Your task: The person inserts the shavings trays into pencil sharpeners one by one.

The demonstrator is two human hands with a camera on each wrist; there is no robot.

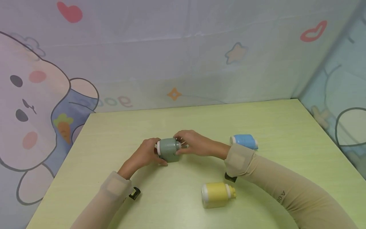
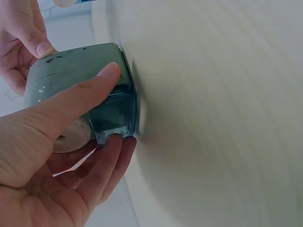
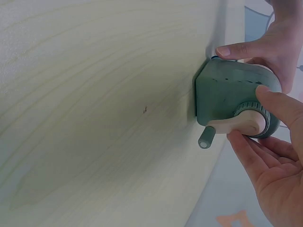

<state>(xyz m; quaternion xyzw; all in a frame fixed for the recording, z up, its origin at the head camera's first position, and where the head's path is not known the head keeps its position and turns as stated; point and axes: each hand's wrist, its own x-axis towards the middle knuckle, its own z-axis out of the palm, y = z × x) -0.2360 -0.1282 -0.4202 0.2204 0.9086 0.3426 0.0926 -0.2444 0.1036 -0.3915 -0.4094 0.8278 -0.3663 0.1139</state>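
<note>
A green crank pencil sharpener [image 1: 168, 149] is between both hands on the table. My left hand [image 1: 146, 153] grips its pencil-hole end. In the left wrist view, the left thumb lies along the green body [image 2: 71, 71] and the fingertips touch the clear shavings drawer [image 2: 111, 116]. My right hand [image 1: 197, 143] holds the opposite end. In the right wrist view, its thumb presses the body beside the ribbed dial, while a finger touches the underside of the pale crank arm [image 3: 232, 125]. The crank's green knob [image 3: 206, 137] sticks out free of the fingers.
A yellow and white sharpener-like item [image 1: 216, 194] lies on the table [image 1: 171, 203] near the front. Behind the right forearm lies a blue and white one [image 1: 244, 141]. A printed cloth [image 1: 160, 54] hangs along the table's back edge.
</note>
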